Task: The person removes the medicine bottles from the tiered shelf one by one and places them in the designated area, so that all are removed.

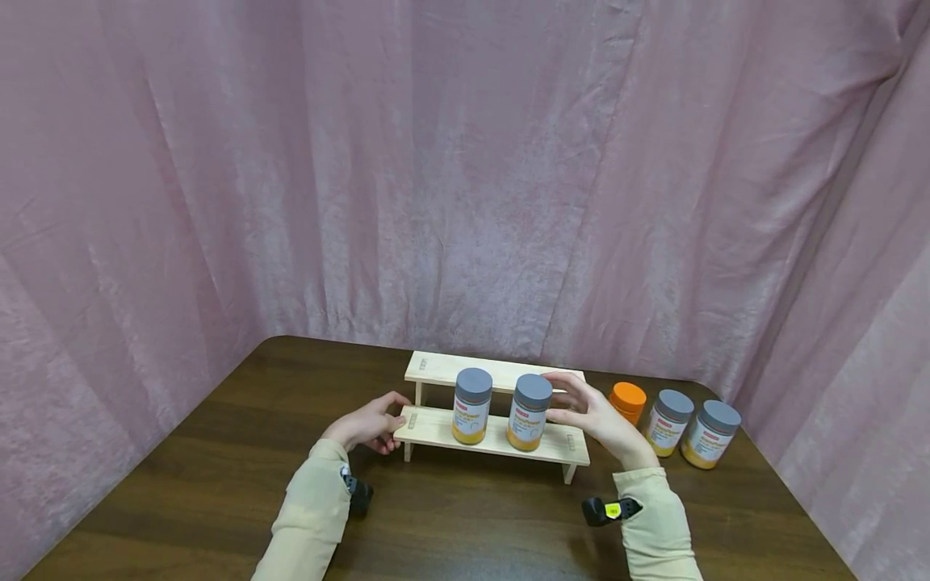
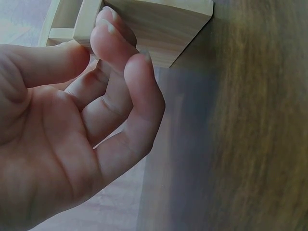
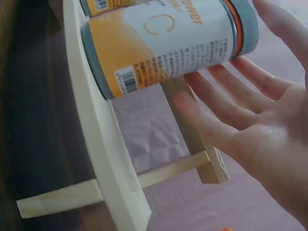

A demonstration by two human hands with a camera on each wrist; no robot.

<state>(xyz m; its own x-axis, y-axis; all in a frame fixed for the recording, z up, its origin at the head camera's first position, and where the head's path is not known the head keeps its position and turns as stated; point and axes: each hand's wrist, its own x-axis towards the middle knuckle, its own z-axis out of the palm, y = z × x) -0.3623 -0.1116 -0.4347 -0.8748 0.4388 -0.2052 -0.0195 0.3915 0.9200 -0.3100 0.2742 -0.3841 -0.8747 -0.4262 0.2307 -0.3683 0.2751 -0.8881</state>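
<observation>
Head: spread R hand cd bump grey-lidded plastic cyl jar off front edge of pale-wood 2-tier rack, L hand pinching rack.

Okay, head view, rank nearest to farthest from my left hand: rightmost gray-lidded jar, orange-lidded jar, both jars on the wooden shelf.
1. Left shelf jar, right of your left hand.
2. Right shelf jar, same lower step.
3. Orange-lidded jar, right of the wooden shelf.
4. Rightmost gray-lidded jar, far right.
</observation>
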